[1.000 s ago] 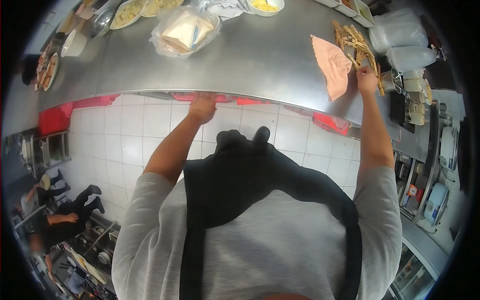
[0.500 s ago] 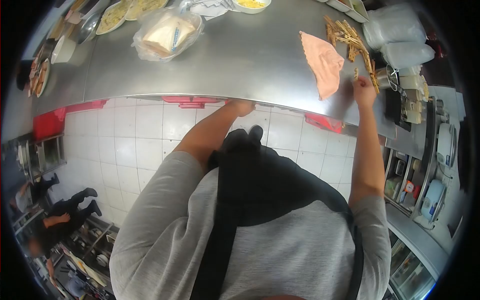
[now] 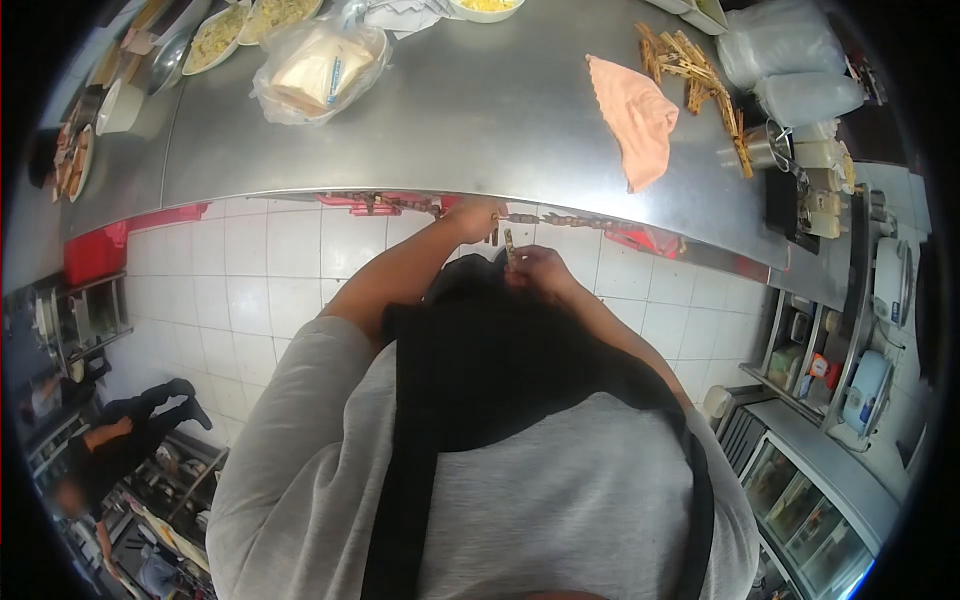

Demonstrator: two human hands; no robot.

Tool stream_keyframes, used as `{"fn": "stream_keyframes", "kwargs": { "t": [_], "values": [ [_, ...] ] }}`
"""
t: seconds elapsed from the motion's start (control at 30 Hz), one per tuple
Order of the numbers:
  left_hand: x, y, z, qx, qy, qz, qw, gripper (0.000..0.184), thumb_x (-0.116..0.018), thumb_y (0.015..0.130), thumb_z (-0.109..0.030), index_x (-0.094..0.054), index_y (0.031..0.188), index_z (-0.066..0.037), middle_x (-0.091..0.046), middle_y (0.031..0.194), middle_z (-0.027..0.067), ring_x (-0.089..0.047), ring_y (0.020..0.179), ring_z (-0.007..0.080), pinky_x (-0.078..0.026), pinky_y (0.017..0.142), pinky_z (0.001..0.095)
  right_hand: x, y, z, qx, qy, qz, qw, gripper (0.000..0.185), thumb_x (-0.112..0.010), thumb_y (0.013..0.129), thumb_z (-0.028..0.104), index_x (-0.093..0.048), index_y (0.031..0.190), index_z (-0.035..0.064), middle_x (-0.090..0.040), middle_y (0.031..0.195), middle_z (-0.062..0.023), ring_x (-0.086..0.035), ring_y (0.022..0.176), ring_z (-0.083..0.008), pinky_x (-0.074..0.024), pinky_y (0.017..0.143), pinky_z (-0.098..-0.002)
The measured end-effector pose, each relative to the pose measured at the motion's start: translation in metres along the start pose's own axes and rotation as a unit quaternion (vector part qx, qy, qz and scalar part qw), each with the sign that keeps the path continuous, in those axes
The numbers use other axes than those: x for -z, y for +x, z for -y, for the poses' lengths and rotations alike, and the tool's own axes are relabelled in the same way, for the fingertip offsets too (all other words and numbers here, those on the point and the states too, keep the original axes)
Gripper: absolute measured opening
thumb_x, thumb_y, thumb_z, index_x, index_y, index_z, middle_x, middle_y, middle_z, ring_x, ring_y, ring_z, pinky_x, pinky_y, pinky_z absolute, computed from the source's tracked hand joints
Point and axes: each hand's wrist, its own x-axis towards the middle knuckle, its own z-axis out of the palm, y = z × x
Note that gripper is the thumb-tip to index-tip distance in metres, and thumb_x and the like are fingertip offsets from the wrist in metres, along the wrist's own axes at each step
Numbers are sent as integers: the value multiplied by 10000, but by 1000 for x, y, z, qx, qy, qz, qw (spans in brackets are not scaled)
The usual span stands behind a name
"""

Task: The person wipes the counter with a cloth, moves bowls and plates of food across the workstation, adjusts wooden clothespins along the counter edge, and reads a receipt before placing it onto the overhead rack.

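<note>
My right hand (image 3: pixel 538 270) is in front of the counter's front edge, its fingers closed on a small wooden clothespin (image 3: pixel 509 245) that points upward. My left hand (image 3: pixel 472 220) is closed just below the counter edge, in a row of clothespins (image 3: pixel 560 219) strung along it. A dark, narrow piece pokes out beneath its fingers; what it grips is hidden. On the counter to the right lies a loose pile of wooden clothespins (image 3: pixel 700 72). Beside the pile is a crumpled peach-coloured cloth (image 3: pixel 635 120).
The steel counter (image 3: pixel 430 120) holds a plastic bag of sliced bread (image 3: pixel 325 75), a bowl with yellow shreds (image 3: pixel 487 8) and plates of food (image 3: pixel 215 42). A metal container (image 3: pixel 768 148) stands at the right. Red crates (image 3: pixel 98 250) sit below. Another person (image 3: pixel 130 430) is at far left.
My right hand has moved left from beside the clothespin pile, carrying a clothespin, to near my left hand. My left hand remains by the counter edge. The view has shifted slightly.
</note>
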Motion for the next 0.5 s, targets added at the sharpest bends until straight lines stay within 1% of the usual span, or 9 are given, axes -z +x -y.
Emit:
{"fn": "stream_keyframes", "kwargs": {
  "t": [0.1,0.17,0.2,0.23,0.33,0.4,0.43,0.47,0.5],
  "values": [
    [3,-4,-5,11,-16,21,1000,310,-528,850,-171,-555,1158,-149,-662,932,119,-652,814,237,-507,735,381,-8,19,1,-6,-43,-50,998,275,-591,824,-17,-509,1080,-72,-635,862,-175,-653,699,-246,-567,630,-326],
    [7,-9,-9,24,-55,51,997,353,-552,840,-135,-519,1191,-122,-665,903,132,-661,783,214,-513,714,368,-12,28,1,11,-45,-65,997,272,-589,837,8,-514,1090,-56,-627,881,-167,-647,710,-245,-564,655,-326],
    [11,-14,-13,-12,-13,24,1000,380,-552,843,-166,-502,1219,-134,-666,904,128,-662,803,233,-516,703,365,-14,32,1,20,-46,-73,996,271,-589,843,20,-517,1096,-49,-623,890,-164,-643,716,-245,-562,667,-326],
    [14,-17,-19,6,-23,29,999,388,-550,845,-186,-497,1227,-144,-666,905,123,-659,805,246,-515,705,370,-15,35,1,40,-34,-80,995,325,-593,828,17,-513,1134,-56,-630,865,-152,-646,686,-225,-560,652,-317],
    [17,-13,-18,-7,-19,25,999,376,-529,849,-256,-527,1207,-141,-657,948,134,-646,856,279,-502,758,401,-7,33,12,78,-370,-35,925,427,-612,832,98,-479,1202,-68,-642,882,-159,-651,674,-202,-549,640,-302],
    [18,-11,-25,21,19,23,999,352,-530,840,-255,-573,1163,-122,-643,1013,160,-633,935,291,-489,828,421,-5,10,25,98,-512,1,853,395,-583,867,210,-532,1182,-23,-652,921,-142,-645,665,-185,-533,636,-292],
    [20,-4,-30,79,74,72,991,346,-507,846,-227,-583,1155,-92,-630,1057,172,-607,1005,305,-468,864,435,-7,-5,35,112,-576,16,810,392,-569,884,266,-559,1171,0,-656,940,-134,-642,660,-177,-525,634,-287],
    [12,3,-25,59,97,22,993,315,-509,848,-246,-607,1109,-99,-642,1016,157,-617,971,293,-473,845,428,-17,-43,75,121,-598,90,787,356,-551,897,257,-579,1135,-8,-658,927,-121,-639,665,-171,-525,643,-281],
    [-7,11,-9,40,117,-28,992,291,-510,851,-265,-631,1063,-106,-655,975,142,-627,938,282,-478,825,421,-16,-65,103,104,-496,125,853,318,-566,878,237,-598,1087,1,-658,896,-125,-644,719,-186,-524,670,-300]
  ]
}}
